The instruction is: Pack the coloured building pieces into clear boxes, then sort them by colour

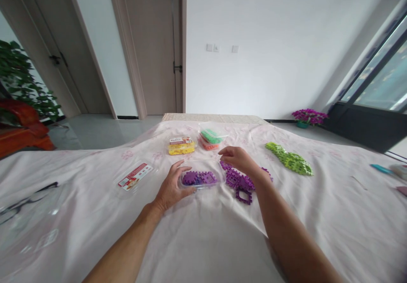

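Note:
My left hand (pixel 174 184) grips the left end of a clear plastic box (pixel 203 186), thumb at the near side and fingers at the far side. Inside the box lie several purple interlocking toy pieces (pixel 199 177), some of a darker shade. Above the box's right end is my right hand (pixel 237 158), fingers bent and slightly apart, with nothing visible between them. Under and beside that hand spreads a loose pile of purple interlocking pieces (pixel 243 183), including a square frame piece (pixel 243 196). My right forearm hides part of the pile.
Beyond the box stand a box of yellow pieces (pixel 181 148) and a box of green and orange pieces (pixel 210 138). Lime-green joined pieces (pixel 290 159) lie to the right. A labelled clear lid (pixel 136 177) lies left, with glasses (pixel 28 200) farther left on the pink-white cloth (pixel 203 240).

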`<state>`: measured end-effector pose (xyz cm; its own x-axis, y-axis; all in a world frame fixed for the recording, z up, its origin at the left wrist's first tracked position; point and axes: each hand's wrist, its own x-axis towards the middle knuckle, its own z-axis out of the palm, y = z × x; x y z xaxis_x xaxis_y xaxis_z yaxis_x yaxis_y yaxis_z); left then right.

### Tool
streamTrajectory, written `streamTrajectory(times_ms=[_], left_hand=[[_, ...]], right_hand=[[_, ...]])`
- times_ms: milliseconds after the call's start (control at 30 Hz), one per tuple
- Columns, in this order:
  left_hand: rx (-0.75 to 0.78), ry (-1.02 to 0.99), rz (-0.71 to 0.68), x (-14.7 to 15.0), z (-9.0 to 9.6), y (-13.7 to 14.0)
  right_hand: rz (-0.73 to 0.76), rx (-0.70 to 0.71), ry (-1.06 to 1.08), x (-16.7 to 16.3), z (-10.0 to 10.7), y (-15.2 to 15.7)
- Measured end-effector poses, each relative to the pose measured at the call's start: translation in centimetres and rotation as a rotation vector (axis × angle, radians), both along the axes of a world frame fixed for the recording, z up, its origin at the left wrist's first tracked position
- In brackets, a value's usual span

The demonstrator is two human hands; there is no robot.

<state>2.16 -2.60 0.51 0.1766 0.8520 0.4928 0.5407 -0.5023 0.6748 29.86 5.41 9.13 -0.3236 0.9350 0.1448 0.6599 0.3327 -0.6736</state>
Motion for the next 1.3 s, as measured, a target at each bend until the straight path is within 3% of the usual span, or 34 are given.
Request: streamTrajectory(times_ms=[167, 333, 567, 733, 833, 933, 1033, 1133, 1300], left_hand=[[0.026, 0.049, 0.054, 0.0, 0.2, 0.0], [0.032, 0.062, 0.087, 0.0, 0.2, 0.0], [0.021, 0.043, 0.071, 0.0, 0.3, 0.0], [0.013, 0.016, 0.048, -0.1, 0.3, 0.1], [-0.025, 0.002, 0.032, -0.1, 0.4, 0.0], [-0.048, 0.001, 0.030, -0.1, 0.5, -0.1], [-0.046, 0.004, 0.040, 0.0, 0.6, -0.2], [-0.038, 0.013, 0.050, 0.0, 0.5, -0.2], [-0.041, 0.017, 0.045, 0.0, 0.5, 0.0]], right_hand=[[-0.066, -0.084, -0.563, 3.4, -0.1, -0.4], [0.027, -0.132, -0.665, 2.3, -1.1, -1.3], [0.027, -0.071, -0.630, 1.4, -0.5, -1.3], [-0.130, 0.192, -0.375, 0.8, 1.7, -1.6], [-0.071, 0.317, -0.156, -0.8, 2.0, -2.0], [0.013, 0.361, -0.093, -2.9, 1.2, -2.4], [0.090, 0.341, -0.182, -4.1, 0.2, -2.8], [0.178, 0.223, -0.285, -4.2, -0.1, -3.0], [0.142, 0.185, -0.289, -3.6, 0.2, -2.9]])
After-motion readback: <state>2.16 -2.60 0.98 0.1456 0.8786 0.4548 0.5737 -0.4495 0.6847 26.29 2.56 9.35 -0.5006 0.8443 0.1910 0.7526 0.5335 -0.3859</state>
